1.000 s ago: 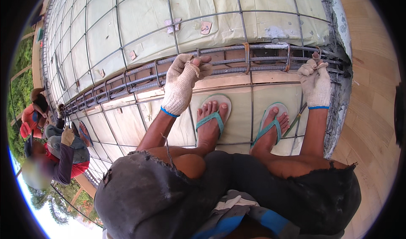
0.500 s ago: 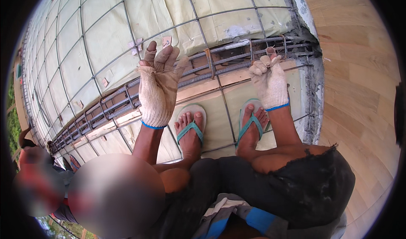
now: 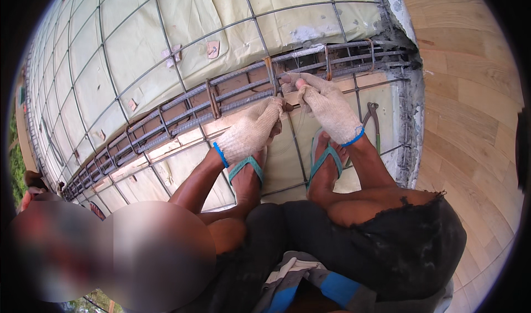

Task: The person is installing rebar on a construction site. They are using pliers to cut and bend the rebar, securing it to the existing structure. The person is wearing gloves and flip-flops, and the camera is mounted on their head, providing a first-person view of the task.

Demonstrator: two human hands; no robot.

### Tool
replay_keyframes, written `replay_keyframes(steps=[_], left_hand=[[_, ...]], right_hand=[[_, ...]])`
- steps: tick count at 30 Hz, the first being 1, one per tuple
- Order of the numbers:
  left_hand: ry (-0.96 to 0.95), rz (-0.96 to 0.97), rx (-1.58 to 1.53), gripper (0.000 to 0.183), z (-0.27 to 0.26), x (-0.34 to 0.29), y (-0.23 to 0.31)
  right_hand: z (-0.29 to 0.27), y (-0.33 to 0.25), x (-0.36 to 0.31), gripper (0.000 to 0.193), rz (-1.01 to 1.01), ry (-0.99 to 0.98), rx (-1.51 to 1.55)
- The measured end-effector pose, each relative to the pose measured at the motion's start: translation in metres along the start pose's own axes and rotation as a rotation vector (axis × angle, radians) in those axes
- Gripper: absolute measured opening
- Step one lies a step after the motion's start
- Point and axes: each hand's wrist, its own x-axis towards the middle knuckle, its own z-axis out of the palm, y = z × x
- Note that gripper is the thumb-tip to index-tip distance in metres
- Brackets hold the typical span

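My left hand (image 3: 254,126), in a cream knit glove with a blue cuff edge and bare fingertips, is closed beside the near side of the rebar beam cage (image 3: 193,112). Just right of it, my right hand (image 3: 327,104), gloved alike, pinches thumb to finger near a rusty stirrup (image 3: 270,72). Fine strands of thin wire (image 3: 302,116) trail from the fingers of both hands; their ends are too fine to follow. A pair of pincers (image 3: 372,116) with greenish handles stands near my right wrist.
A rebar grid (image 3: 157,14) covers pale plastic sheeting (image 3: 215,14). A timber strip (image 3: 160,148) runs along the cage. At right are a rough concrete edge (image 3: 412,91) and wood-patterned flooring (image 3: 464,114). My sandalled feet (image 3: 326,166) straddle a bar. Another person (image 3: 34,194) is at lower left.
My left hand has come down and right from a raised, spread pose and closed. My right hand has moved left and lower, close to it. The pincers beside my right wrist now show.
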Motion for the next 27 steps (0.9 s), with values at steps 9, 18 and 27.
replay_keyframes(steps=[9,18,27], left_hand=[[0.085,0.075,0.124,0.048,0.006,0.008,-0.015],[0.186,0.226,0.608,0.048,0.001,0.002,-0.005],[-0.258,0.113,-1.04,0.055,-0.014,0.006,-0.014]], right_hand=[[0.007,0.011,0.005,0.04,0.079,-0.099,0.06],[0.009,0.012,0.003,0.043,0.09,-0.243,0.117],[-0.008,0.009,0.015,0.027,-0.011,-0.113,0.781]])
